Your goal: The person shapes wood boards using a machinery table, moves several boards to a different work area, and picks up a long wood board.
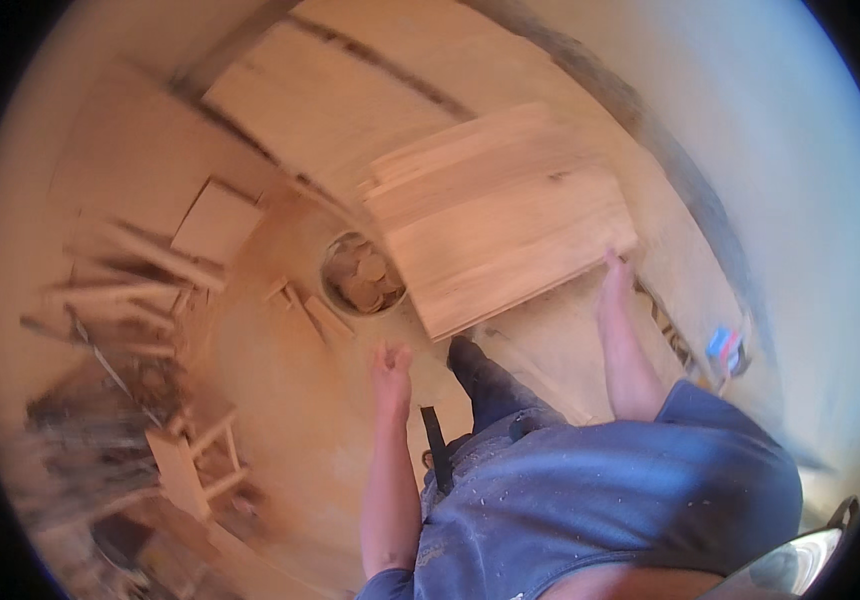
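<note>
The right hand [614,285] rests its fingertips against the near edge of the stack of pale rectangular wooden boards [498,215], which lies flat on the sawdust-covered floor [290,390] ahead of the person; whether the fingers grip the edge cannot be told. The left hand [390,368] hangs free with loosely spread fingers, holding nothing, near the round bucket of wood offcuts [362,273] just left of the stack
</note>
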{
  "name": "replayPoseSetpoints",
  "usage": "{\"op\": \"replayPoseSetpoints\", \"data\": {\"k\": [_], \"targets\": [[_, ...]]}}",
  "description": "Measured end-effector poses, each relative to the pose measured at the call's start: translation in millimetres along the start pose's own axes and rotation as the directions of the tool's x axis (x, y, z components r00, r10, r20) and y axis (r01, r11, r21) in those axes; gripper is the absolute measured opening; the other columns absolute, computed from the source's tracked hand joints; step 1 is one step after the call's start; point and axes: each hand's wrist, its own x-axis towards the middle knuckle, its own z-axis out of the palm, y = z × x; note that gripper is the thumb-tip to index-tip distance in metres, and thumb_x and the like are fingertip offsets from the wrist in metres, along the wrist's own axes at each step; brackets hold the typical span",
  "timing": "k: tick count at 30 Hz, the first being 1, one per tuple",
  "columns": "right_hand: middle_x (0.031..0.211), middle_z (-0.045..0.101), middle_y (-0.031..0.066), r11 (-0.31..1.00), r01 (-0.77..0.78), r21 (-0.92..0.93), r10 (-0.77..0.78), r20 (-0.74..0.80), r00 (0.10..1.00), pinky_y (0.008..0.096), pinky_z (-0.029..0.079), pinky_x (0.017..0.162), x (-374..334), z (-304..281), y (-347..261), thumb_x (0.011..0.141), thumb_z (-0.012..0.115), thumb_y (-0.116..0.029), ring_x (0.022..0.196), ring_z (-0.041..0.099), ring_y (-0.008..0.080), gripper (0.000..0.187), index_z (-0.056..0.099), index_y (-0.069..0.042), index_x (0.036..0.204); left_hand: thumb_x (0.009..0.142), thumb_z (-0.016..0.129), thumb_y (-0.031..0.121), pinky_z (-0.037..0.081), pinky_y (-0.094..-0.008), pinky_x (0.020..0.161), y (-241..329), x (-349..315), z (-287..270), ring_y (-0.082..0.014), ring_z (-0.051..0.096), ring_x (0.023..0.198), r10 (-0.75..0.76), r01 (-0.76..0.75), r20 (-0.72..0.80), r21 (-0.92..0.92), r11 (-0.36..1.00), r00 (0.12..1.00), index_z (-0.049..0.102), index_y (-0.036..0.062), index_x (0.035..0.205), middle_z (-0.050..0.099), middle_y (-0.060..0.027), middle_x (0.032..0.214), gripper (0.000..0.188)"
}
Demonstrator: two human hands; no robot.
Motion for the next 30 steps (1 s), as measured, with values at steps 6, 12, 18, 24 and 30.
{"op": "replayPoseSetpoints", "data": {"k": [6, 12, 18, 24, 30], "targets": [[0.137, 0.051, 0.0143, 0.989, 0.147, -0.029, -0.058, 0.829, 0.556, 0.0437, 0.053, 0.093, -35.2, 86.2, 25.3, 0.094, 0.059, -0.017, 0.119, 0.054, 0.0304, 0.053, 0.042, -0.008, 0.144, 0.09, 0.06, 0.031, 0.052, -0.0421, 0.089, -116.3, -109.5, -113.7, -0.0332, 0.066, 0.102, -0.092, 0.165, -0.292, 0.237, 0.957, 0.952, 0.068, 0.0024, 0.113, 0.07, -0.0186, 0.108, 0.037], [0.133, 0.054, 0.0184, 0.942, 0.332, 0.043, -0.194, 0.879, 0.436, 0.0406, 0.043, 0.105, -11.8, 82.0, 12.1, 0.101, 0.044, -0.025, 0.12, 0.054, 0.0258, 0.043, 0.047, -0.001, 0.136, 0.086, 0.064, 0.029, 0.051, -0.0435, 0.075, -223.9, -184.2, -153.6, -0.0317, 0.064, 0.084, -0.009, -0.007, -0.414, -0.038, 0.999, 0.91, 0.056, 0.0006, 0.131, 0.067, -0.0176, 0.09, 0.054], [0.125, 0.059, 0.0151, 0.576, 0.807, 0.128, -0.103, 0.991, -0.084, 0.0415, 0.047, 0.094, -356.0, 109.4, 121.5, 0.095, 0.05, -0.027, 0.11, 0.059, 0.0281, 0.037, 0.055, -0.005, 0.124, 0.086, 0.065, 0.03, 0.051, -0.0431, 0.087, -359.3, -282.9, -243.5, -0.0328, 0.064, 0.103, 0.029, -0.079, -0.529, -0.072, 0.994, 0.848, 0.054, 0.0017, 0.137, 0.068, -0.0199, 0.111, 0.06], [0.117, 0.063, 0.0118, 0.004, 0.907, 0.422, 0.361, 0.845, -0.395, 0.0424, 0.05, 0.082, -558.9, 124.3, 183.4, 0.089, 0.056, -0.029, 0.1, 0.063, 0.0304, 0.031, 0.062, -0.009, 0.112, 0.088, 0.068, 0.026, 0.054, -0.0361, 0.079, -501.5, -428.4, -389.6, -0.0211, 0.068, 0.093, -0.333, -0.205, -0.733, -0.537, 0.818, 0.593, 0.056, -0.0035, 0.131, 0.071, -0.0153, 0.109, 0.054], [0.109, 0.068, 0.0085, -0.574, 0.498, 0.65, 0.565, 0.755, -0.334, 0.0432, 0.054, 0.071, -670.6, 248.1, 220.2, 0.084, 0.063, -0.031, 0.09, 0.068, 0.0328, 0.026, 0.069, -0.013, 0.1, 0.089, 0.069, 0.027, 0.052, -0.031, 0.068, -722.4, -581.8, -313.2, -0.0122, 0.062, 0.08, -0.864, -0.41, -0.501, -0.8, 0.438, 0.055, 0.058, -0.0001, 0.133, 0.069, -0.0045, 0.088, 0.054]]}}
